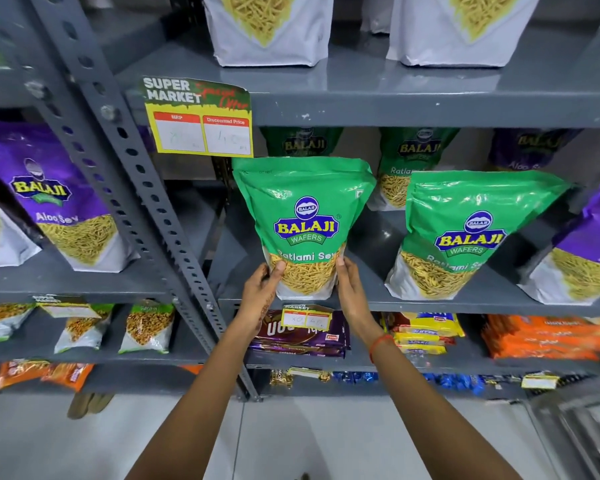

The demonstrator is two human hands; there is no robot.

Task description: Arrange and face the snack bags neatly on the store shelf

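Observation:
A green Balaji Ratlami Sev bag (303, 216) stands upright at the front edge of the grey middle shelf (465, 306), label facing me. My left hand (258, 296) grips its lower left corner and my right hand (352, 292) grips its lower right side. A second green bag (471, 233) stands to the right, leaning slightly left. Two more green bags (418, 157) stand behind in the back row. A purple Aloo Sev bag (589, 244) is at the far right.
A yellow price tag (200, 119) hangs from the shelf above. A perforated grey upright (136, 174) divides off the left bay with purple bags (59, 202). White bags (267, 26) stand on the top shelf. Biscuit packs (302, 334) lie below.

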